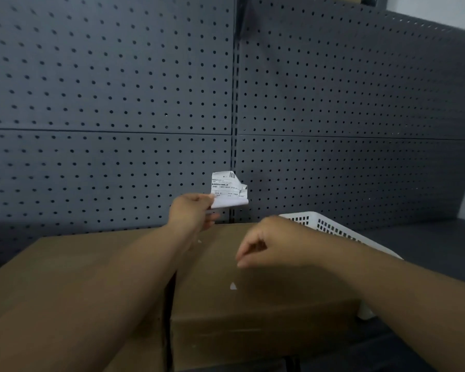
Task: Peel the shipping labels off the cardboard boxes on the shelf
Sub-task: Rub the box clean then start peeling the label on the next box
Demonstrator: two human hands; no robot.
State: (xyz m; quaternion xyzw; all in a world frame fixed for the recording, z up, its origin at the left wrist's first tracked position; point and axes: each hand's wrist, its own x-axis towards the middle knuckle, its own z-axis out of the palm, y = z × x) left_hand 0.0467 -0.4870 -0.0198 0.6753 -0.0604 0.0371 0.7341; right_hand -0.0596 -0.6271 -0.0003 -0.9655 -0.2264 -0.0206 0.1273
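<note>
My left hand (192,210) pinches a torn white shipping label (228,189) and holds it up in the air above the far edge of the boxes. Two brown cardboard boxes lie side by side on the shelf: a left box (73,253) under my left forearm and a right box (253,304). On top of the right box are small white label scraps (233,285). Just above that box hovers my right hand (269,244) with its fingers curled and nothing held in them.
A white perforated plastic basket (330,226) stands behind and to the right of the right box. A dark grey pegboard wall (118,89) backs the shelf. The dark shelf surface (427,253) extends to the right.
</note>
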